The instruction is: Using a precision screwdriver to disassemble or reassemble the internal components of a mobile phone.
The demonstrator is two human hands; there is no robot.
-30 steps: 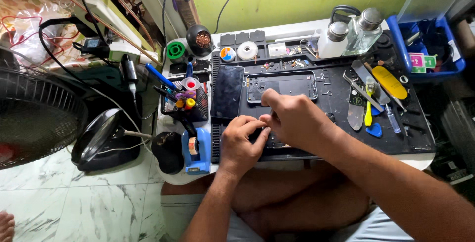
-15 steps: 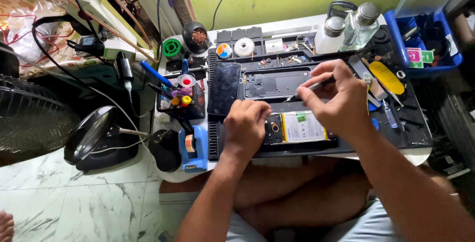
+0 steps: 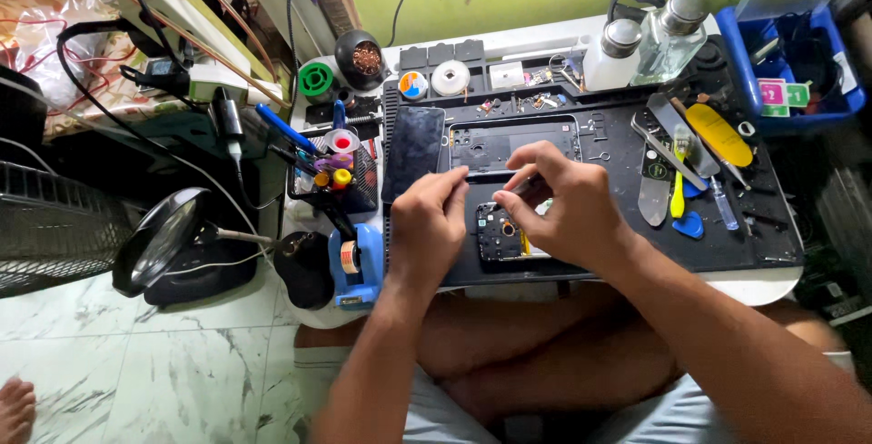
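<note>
Both hands worked over an opened black smartphone body [image 3: 498,231] lying on the black rubber work mat [image 3: 772,226] near the front edge of the small white table [image 3: 772,282]. The left hand [image 3: 427,222] was curled, its fingertips pressing on the phone's upper left edge to steady it, while the right hand [image 3: 568,208] pinched a thin metal tool [image 3: 525,184], its tip aimed down at the exposed circuit area; exactly what the tip touched was hidden by the fingers. Just behind the phone lay a detached black frame panel [image 3: 513,143], and to its left a dark glass screen panel [image 3: 413,152] rested on the mat. Flat metal pry tools and yellow and blue plastic picks [image 3: 683,172] lay toward the right edge, with two clear bottles with metal caps [image 3: 649,40] at the back. A slip seemed the chief risk: the tool's tip could skid across the board and scratch or short a part if the steadying grip loosened. Tiny loose screws [image 3: 536,101] at the back of the mat could also scatter if a forearm brushed them.
</note>
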